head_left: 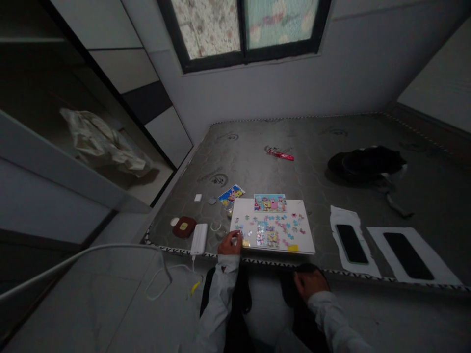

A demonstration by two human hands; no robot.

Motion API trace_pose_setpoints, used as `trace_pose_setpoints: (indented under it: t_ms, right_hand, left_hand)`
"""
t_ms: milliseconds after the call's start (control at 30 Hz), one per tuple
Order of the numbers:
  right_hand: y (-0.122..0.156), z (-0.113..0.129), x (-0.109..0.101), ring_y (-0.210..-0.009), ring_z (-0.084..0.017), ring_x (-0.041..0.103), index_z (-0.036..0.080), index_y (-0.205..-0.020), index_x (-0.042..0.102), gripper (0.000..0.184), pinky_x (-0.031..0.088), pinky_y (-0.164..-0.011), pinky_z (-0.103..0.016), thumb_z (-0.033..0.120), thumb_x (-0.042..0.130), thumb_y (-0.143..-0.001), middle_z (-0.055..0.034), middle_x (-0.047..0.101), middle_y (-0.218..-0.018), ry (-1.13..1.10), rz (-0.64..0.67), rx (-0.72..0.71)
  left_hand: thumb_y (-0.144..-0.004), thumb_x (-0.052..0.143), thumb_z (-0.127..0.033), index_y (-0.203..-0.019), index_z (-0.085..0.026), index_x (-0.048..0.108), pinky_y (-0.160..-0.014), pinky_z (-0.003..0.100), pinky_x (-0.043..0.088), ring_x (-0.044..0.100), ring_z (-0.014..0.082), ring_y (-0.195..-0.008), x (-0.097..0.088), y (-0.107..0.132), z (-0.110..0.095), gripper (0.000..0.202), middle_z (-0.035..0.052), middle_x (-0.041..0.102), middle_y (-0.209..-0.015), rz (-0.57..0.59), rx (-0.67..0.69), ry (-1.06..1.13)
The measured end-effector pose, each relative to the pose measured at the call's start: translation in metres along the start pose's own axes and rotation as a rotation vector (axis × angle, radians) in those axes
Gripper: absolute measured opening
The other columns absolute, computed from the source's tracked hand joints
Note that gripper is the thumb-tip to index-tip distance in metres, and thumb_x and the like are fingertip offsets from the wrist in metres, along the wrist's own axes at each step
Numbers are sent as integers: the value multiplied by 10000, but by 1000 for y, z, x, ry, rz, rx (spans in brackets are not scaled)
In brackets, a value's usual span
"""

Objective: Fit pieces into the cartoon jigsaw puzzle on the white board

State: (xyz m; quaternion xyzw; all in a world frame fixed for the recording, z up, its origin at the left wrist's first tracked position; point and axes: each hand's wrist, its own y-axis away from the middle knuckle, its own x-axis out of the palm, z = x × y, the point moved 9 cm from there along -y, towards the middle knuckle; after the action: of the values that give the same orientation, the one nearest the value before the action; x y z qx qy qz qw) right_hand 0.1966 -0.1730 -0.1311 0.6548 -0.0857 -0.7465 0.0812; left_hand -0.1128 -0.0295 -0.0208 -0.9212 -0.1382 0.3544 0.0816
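Observation:
My left hand [230,244] is at the near left corner of a white board [272,247]. Its thumb and fingers are pinched together over the board's edge, close to some loose jigsaw pieces; what lies between the fingertips is too small to make out. On the board is a partly joined jigsaw puzzle [262,233], with several loose jigsaw pieces [285,228] scattered around it. A cartoon picture card [270,203] lies along the far edge of the board. My right hand [312,284] rests by my right knee, away from the board, fingers curled with nothing visible in them.
Left of the board are a white power bank [199,239] with a cable, a brown case [184,227] and another cartoon card [231,195]. Two dark phones [352,243] lie on white sheets at the right. A black bag-like item [366,165] and a red object [280,155] lie farther back.

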Motion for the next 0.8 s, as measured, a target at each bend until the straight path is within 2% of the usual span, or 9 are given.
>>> trace_pose_setpoints:
  t_ms: [133,333,433,600,800]
  right_hand:
    - [0,0,0,-878,-228,713,221,-860,790,493,370,-912,-407,322,344,-1042,-75,780,-907,-2,-10,-15]
    - [1,0,-2,-845,-233,709,218,-846,790,499,353,-915,-418,303,340,-1043,-84,778,-890,13,-43,-22]
    - [1,0,-2,-847,-233,704,215,-862,795,492,352,-910,-417,306,345,-1040,-90,779,-903,17,-44,-23]
    - [0,0,-3,-821,-227,699,219,-838,798,510,358,-902,-407,322,340,-1039,-87,775,-868,10,-38,-13]
    - [0,-1,0,-843,-220,709,228,-863,792,517,355,-924,-410,341,323,-1048,-69,780,-885,-8,-19,-5]
  left_hand:
    - [-886,677,-321,-1029,-220,781,-664,227,475,622,105,-626,10,-11,3,204,16,768,-890,47,-25,-4]
    - [-918,672,-281,-1063,-218,778,-783,255,516,717,164,-876,31,-28,-6,190,42,782,-965,279,-79,-9]
    - [-907,682,-242,-1053,-213,780,-814,246,520,720,158,-900,33,-36,-14,179,47,784,-987,324,-95,-30]
    - [-932,666,-278,-1093,-194,784,-876,247,513,714,166,-968,45,-40,-22,217,70,779,-1068,467,-152,-188]
    - [-927,674,-300,-1088,-169,792,-908,287,498,698,193,-1004,52,-41,-23,239,112,765,-1114,516,-169,-265]
